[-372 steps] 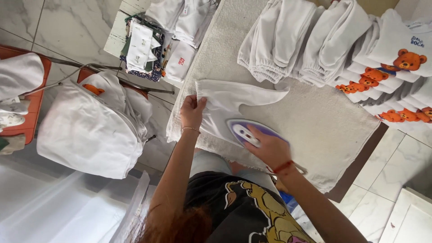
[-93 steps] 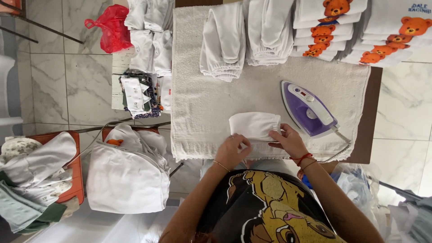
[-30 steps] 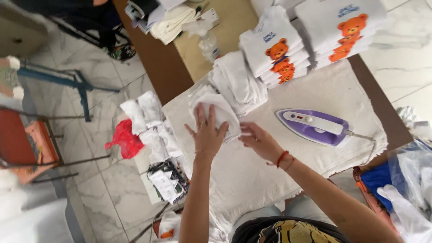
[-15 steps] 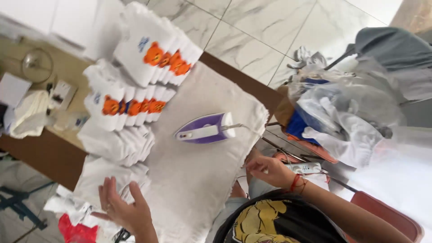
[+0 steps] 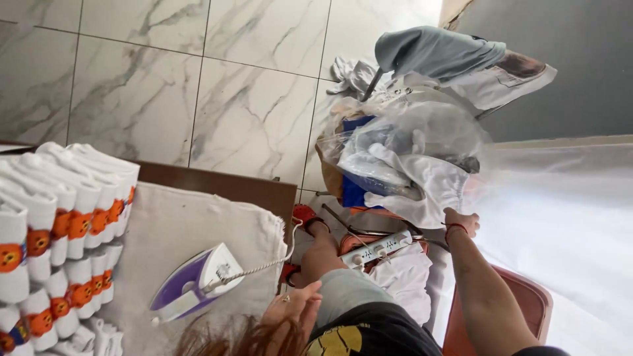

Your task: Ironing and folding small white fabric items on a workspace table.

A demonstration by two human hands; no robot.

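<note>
Far left: stacks of folded white shirts (image 5: 62,217) with orange prints, lined up on the counter (image 5: 217,188). Just right of them, a purple and white iron (image 5: 194,283) lying on a beige towel (image 5: 191,224), its braided cord (image 5: 264,264) trailing off the counter's right edge. Near the bottom centre, the left hand (image 5: 293,310), fingers loosely spread and empty, hovering by the counter's corner above reddish hair, touching nothing clearly. Right of that, a bent knee in grey shorts and a foot in a red sandal (image 5: 306,214) on the marble floor. Further right, a white power strip (image 5: 379,249) resting on white cloth over a red chair (image 5: 521,300). Above it, a heap of white clothes (image 5: 422,178), partly under a clear plastic bag, beside blue fabric. The right hand (image 5: 461,221), red band at the wrist, reaching up into that heap, fingers closed on the edge of a white garment. Grey cloth draped at the far top right.
</note>
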